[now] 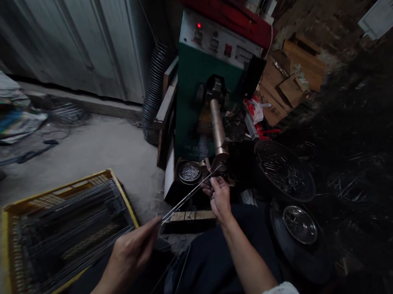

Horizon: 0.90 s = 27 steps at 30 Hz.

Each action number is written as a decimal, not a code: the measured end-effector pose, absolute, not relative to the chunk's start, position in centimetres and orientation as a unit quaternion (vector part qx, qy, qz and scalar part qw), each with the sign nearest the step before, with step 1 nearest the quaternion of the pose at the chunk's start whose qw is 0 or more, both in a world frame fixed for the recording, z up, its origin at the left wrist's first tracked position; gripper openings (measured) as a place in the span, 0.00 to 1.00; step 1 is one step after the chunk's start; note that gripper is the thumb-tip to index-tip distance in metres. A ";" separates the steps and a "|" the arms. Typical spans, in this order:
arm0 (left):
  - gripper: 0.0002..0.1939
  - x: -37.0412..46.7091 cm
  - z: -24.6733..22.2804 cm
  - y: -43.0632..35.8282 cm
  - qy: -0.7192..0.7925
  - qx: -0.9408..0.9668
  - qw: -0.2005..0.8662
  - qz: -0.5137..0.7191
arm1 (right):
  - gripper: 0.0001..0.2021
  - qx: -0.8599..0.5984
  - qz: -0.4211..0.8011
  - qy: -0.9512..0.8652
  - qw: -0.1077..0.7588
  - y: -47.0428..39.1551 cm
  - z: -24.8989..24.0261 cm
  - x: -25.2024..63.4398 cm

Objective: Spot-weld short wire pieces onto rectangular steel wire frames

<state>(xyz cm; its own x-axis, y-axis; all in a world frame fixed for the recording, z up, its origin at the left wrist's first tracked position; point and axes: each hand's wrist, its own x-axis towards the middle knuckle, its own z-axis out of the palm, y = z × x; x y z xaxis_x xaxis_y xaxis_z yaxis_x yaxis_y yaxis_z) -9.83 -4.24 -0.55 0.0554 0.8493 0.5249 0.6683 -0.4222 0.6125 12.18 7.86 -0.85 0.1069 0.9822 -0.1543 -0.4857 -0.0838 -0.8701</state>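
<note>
My left hand is closed on the near end of a thin metal rod piece, which slants up and to the right. At its far end, my right hand has its fingers pinched just below the electrode tips of a green machine. Whether the right fingers grip the rod or a small part is too dim to tell. The machine's thick copper-coloured arm points down toward that hand. Beside the lower tip sits a round dish of small metal pieces.
A yellow crate of wire parts stands at the lower left. Right of the machine are a dark basin of metal pieces and a shiny bowl. Cardboard lies behind; coiled ducting stands left of the machine.
</note>
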 end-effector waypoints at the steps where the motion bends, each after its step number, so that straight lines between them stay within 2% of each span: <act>1: 0.16 -9.8 -0.5 -4.2 0.522 0.722 0.097 0.444 | 0.16 -0.427 0.601 -0.291 0.610 7.9 -0.8 12.2; 4: 0.14 -9.6 -0.5 -3.9 0.510 0.726 0.082 0.455 | 0.16 -0.429 0.601 -0.285 0.612 8.2 -0.8 12.1; 11: 0.14 -9.7 -1.6 -3.6 0.537 0.693 0.139 0.460 | 0.16 -0.430 0.597 -0.294 0.611 8.7 -1.1 12.2; 17: 0.14 -9.8 -1.4 -3.3 0.521 0.713 0.109 0.457 | 0.14 -0.429 0.597 -0.284 0.615 8.9 -0.8 11.9; 22: 0.13 -9.7 -0.9 -3.5 0.533 0.712 0.133 0.437 | 0.14 -0.433 0.606 -0.291 0.601 8.9 -0.9 12.2; 27: 0.15 -8.9 -0.7 -2.6 0.522 0.729 0.117 0.426 | 0.15 -0.468 0.563 -0.321 0.601 9.8 -1.3 13.4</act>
